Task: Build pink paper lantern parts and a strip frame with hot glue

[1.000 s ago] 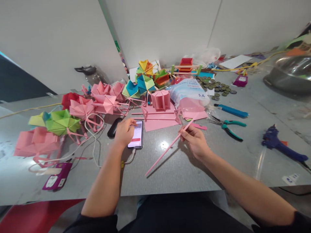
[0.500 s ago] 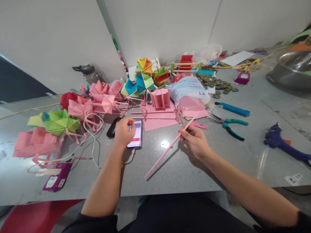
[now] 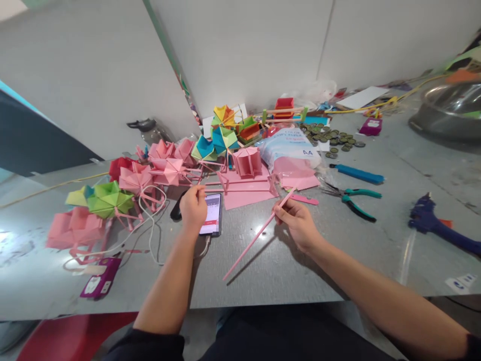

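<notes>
a rolled pink paper stick is pinched near its upper end between the thumb and fingers of the right hand; it slants down toward the near edge of the grey table, its lower tip close to the surface. the left hand is held over a phone that lies flat with its screen lit, the fingers curled loosely and gripping nothing; whether a fingertip touches the screen cannot be told. a white cable is looped just beside the phone.

much of the work appears done already: a crowd of folded paper shapes in pink, green, blue and orange is gathered at the back of the table, several on thin pink legs. pink sheets and an opened pack of paper lie just behind the hands, so more seems left to be made, and the stick in hand is not yet joined to anything. green-handled pliers, a blue knife, a dark blue glue gun and a heap of bottle caps lie off to the right, untouched.

compared with a second ago, the left hand has been lifted from tapping the screen and drawn back a little toward the phone's left edge, while the stick is kept in the same pinch and slant. the view has shifted slightly rightward.
</notes>
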`<move>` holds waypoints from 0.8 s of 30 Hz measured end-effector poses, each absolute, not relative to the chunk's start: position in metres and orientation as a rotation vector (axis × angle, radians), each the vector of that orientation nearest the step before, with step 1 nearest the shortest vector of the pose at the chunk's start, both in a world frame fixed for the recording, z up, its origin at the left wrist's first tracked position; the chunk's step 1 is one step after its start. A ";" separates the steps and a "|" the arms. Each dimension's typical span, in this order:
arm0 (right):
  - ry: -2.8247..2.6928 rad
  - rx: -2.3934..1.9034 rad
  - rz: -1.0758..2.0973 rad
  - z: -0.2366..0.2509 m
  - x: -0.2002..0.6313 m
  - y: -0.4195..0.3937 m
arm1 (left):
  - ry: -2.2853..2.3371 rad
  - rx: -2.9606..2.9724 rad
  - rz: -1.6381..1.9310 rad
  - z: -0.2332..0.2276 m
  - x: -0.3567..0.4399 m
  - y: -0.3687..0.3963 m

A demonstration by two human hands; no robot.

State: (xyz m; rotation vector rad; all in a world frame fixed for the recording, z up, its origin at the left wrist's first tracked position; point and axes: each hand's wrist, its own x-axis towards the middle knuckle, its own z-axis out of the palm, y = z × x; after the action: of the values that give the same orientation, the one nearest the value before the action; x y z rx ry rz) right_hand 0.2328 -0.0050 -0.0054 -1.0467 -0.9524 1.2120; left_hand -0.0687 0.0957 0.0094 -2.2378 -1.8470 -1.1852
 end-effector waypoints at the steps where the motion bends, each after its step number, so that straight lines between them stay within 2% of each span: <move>1: -0.950 -1.047 1.207 -0.005 0.232 -0.005 | -1.787 -2.275 -1.176 0.016 -0.060 0.097; 4: -0.939 -1.052 1.188 -0.006 0.231 -0.005 | -1.602 -2.428 -1.059 0.039 -0.027 0.109; 6: -0.930 -1.049 1.172 -0.008 0.231 -0.003 | -1.513 -2.552 -0.743 0.054 -0.002 0.127; 8: -0.923 -1.040 1.156 -0.009 0.232 0.000 | -1.455 -2.617 -0.616 0.066 0.022 0.150; 14: -0.931 -1.000 1.132 -0.006 0.237 0.011 | -1.419 -2.726 -0.243 0.082 0.062 0.216; 24: -0.893 -0.947 1.108 0.001 0.243 0.012 | -1.321 -2.750 -0.140 0.081 0.070 0.218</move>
State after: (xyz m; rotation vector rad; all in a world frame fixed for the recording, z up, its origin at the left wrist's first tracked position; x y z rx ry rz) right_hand 0.2429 0.0122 0.0014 -0.9469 -0.8934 1.1084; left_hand 0.0695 0.2176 0.0808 -2.7501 -1.3211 -0.1404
